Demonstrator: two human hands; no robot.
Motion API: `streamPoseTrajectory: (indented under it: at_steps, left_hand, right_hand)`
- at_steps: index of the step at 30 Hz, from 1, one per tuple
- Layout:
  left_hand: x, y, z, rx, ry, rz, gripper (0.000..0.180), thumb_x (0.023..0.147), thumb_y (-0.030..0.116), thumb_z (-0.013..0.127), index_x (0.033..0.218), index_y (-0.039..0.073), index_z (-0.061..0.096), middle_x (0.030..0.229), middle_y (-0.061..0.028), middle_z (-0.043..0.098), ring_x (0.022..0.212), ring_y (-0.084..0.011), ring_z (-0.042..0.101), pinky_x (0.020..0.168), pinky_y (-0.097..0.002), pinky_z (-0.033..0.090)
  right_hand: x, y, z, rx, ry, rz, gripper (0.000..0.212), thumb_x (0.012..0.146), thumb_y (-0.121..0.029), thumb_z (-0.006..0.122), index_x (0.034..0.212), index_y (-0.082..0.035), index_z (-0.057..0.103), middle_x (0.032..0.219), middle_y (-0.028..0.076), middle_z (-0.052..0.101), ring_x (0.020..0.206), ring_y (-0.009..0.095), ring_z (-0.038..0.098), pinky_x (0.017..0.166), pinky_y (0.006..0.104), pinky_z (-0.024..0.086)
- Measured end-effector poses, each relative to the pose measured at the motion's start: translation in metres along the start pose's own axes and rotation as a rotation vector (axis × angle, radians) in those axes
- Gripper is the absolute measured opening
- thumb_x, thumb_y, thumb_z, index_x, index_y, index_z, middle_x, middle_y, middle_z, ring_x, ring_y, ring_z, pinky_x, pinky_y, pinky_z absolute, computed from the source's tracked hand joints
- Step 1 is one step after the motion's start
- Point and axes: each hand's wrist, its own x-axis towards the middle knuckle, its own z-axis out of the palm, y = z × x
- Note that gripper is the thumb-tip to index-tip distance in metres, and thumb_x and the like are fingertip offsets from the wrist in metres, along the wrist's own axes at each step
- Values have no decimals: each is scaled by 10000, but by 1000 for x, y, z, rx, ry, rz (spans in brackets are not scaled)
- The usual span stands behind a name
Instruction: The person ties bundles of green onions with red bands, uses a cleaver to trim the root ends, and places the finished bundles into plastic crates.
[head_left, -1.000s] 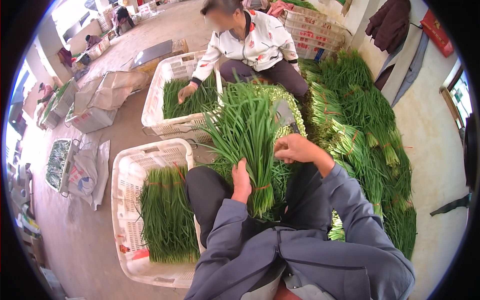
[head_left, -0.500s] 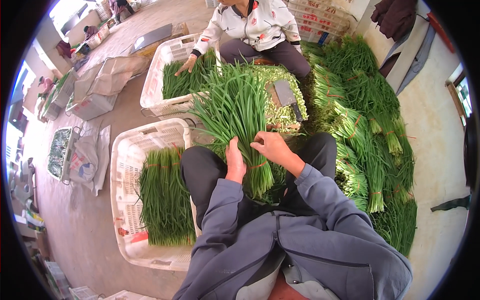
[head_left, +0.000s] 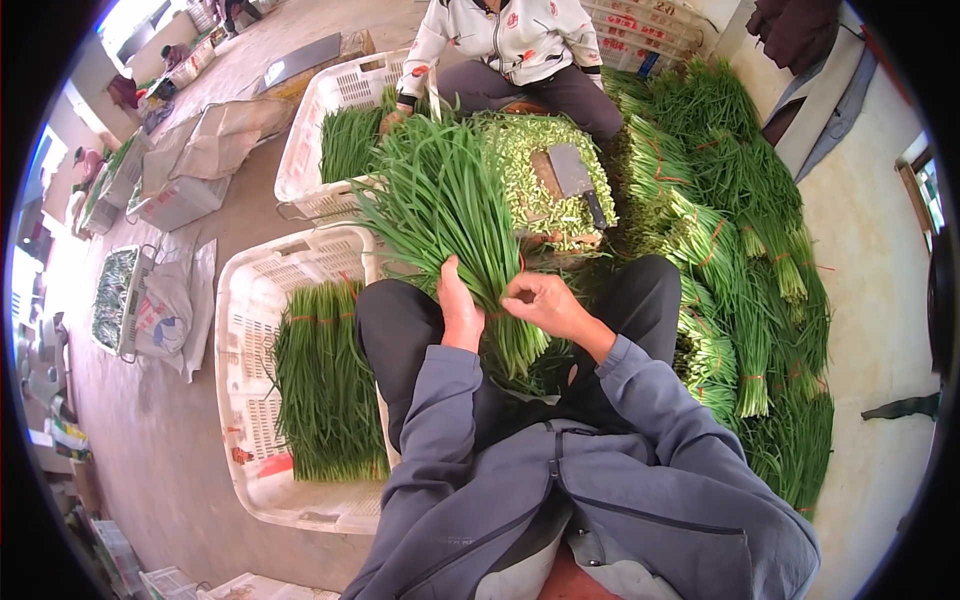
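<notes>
A large bundle of garlic chives [head_left: 440, 185] stands tilted between my knees, its leaves fanned up and away to the left. My left hand [head_left: 460, 308] is wrapped against the bundle's left side, with part of its fingers hidden behind the leaves. At the right side, my right hand [head_left: 548, 304] has thumb and forefinger pinched together on a thin red tie [head_left: 521, 262], whose end sticks up above the fingers. The tie runs round the bundle just above the pale stem ends [head_left: 525, 350].
To my left, a white plastic crate [head_left: 245, 400] holds tied chives. Ahead, a person reaches into another crate [head_left: 300, 140]. A cleaver [head_left: 571, 172] lies on a board among chopped stem ends [head_left: 525, 150]. Many tied bundles [head_left: 745, 260] are heaped along the wall on the right.
The bundle's leafy top has leaned further left. My right hand has turned slightly at the tie, whose end now shows. The person opposite has moved a hand to the crate's near right side.
</notes>
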Motion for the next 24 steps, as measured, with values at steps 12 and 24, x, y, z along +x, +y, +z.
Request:
streamPoseTrajectory:
  at_steps: [12, 24]
  left_hand:
    - [-6, 22, 23, -205, -205, -127, 534, 1015, 409, 357, 1366, 43, 526, 1352, -125, 598, 1228, -322, 580, 1066, -483, 446]
    - [-4, 11, -12, 270, -176, 108, 458, 980, 271, 652, 1348, 29, 526, 1279, -73, 619, 1115, -226, 620, 964, -407, 512]
  right_hand:
    - [13, 20, -85, -122, -93, 76, 650, 902, -503, 682, 1242, 48, 622, 1139, 204, 685, 1060, 294, 664, 929, 385, 523]
    - [16, 30, 3, -41, -29, 129, 922, 759, -491, 803, 1382, 83, 440, 1228, 227, 628, 1162, 307, 614, 1008, 384, 460]
